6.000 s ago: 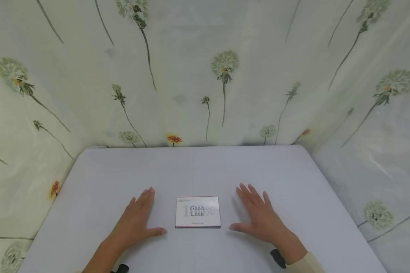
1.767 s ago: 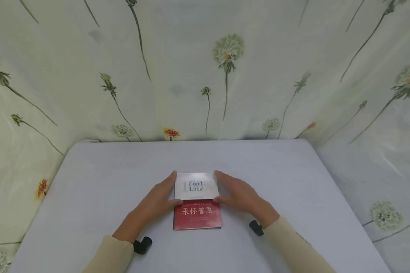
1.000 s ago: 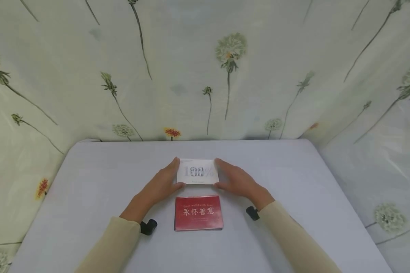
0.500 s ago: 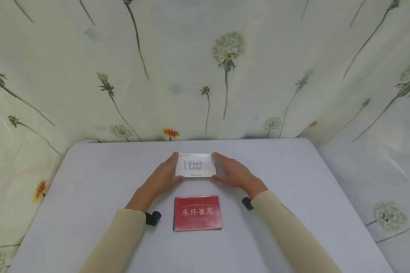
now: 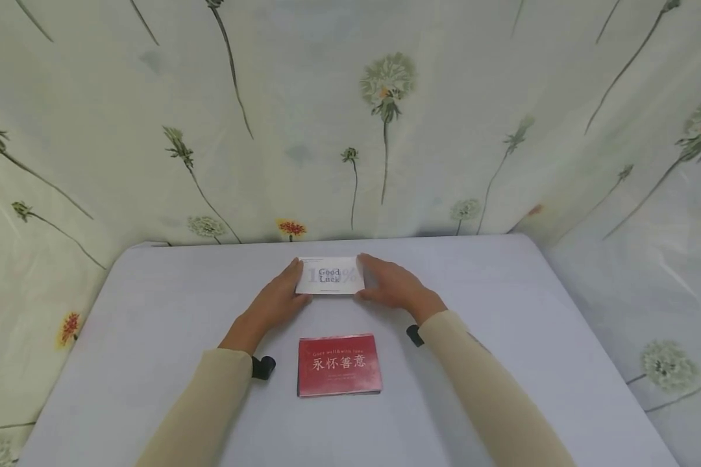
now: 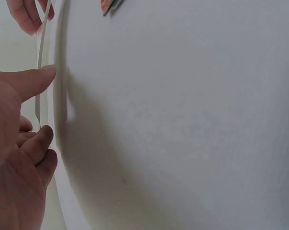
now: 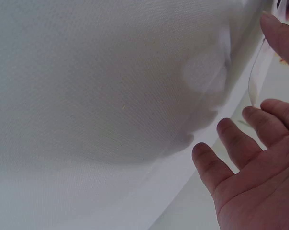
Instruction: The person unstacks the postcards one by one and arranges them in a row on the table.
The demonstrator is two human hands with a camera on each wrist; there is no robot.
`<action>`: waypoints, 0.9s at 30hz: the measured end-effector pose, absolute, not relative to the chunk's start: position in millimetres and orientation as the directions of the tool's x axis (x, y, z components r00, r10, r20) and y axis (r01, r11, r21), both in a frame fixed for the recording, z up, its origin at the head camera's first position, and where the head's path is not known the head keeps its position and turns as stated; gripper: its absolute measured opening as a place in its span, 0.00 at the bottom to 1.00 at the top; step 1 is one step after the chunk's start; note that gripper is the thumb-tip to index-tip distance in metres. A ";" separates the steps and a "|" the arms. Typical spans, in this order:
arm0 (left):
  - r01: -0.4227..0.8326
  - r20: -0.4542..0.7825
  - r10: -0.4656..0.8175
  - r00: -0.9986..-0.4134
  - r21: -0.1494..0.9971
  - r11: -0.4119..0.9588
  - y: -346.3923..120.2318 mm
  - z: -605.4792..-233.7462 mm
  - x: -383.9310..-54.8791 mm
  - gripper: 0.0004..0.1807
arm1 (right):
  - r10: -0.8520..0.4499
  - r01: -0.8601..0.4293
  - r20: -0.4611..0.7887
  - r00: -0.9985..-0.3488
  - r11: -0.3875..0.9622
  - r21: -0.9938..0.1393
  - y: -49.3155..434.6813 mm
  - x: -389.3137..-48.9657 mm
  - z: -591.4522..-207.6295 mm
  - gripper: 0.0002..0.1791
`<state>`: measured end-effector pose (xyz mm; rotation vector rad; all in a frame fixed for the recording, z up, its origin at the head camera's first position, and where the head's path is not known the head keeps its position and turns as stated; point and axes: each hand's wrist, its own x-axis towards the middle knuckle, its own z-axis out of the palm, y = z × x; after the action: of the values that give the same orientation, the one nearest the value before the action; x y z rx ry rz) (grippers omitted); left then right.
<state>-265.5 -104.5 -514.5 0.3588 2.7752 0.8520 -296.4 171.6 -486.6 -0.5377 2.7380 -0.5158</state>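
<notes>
Mid-frame, left hand [image 5: 273, 302] and right hand [image 5: 393, 283] pinch the white card [image 5: 330, 276] by its ends; it is probably light, flexible, best held near corners.

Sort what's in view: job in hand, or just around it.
In the job:
Thin white rectangular card printed "Good Luck", held by the left hand and right hand
Red rectangular card with white characters, lying untouched; probably part, given its similar shape

Just around:
White cloth-covered table
Pale flower-printed backdrop
Black devices at the wrists
</notes>
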 end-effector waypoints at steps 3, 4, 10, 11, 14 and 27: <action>0.151 -0.151 0.282 -0.947 0.565 0.811 -106.1 -517.3 -267.0 0.50 | -0.405 -0.284 -0.240 -0.882 0.865 -0.414 167.5 -299.7 -486.5 0.50; 0.148 -0.155 0.281 -0.947 0.566 0.811 -106.3 -518.1 -267.5 0.51 | -0.403 -0.281 -0.244 -0.882 0.865 -0.415 166.5 -300.5 -486.7 0.50; 0.133 -0.159 0.269 -0.950 0.575 0.807 -106.0 -520.8 -269.4 0.51 | -0.382 -0.249 -0.274 -0.883 0.874 -0.418 162.6 -305.0 -492.7 0.50; 0.131 -0.157 0.265 -0.951 0.573 0.809 -106.2 -521.1 -269.6 0.51 | -0.380 -0.248 -0.275 -0.883 0.875 -0.415 162.2 -305.8 -493.9 0.50; 0.130 -0.153 0.253 -0.955 0.552 0.824 -107.1 -522.6 -270.5 0.50 | -0.381 -0.256 -0.269 -0.885 0.878 -0.403 161.8 -308.2 -496.7 0.50; 0.125 -0.137 0.229 -0.964 0.527 0.840 -106.3 -523.1 -269.4 0.49 | -0.365 -0.254 -0.259 -0.894 0.890 -0.379 164.2 -306.2 -506.3 0.50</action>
<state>-269.4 -106.3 -523.1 0.2749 2.8252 0.7897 -306.2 164.2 -506.3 -0.4602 2.7315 -0.4845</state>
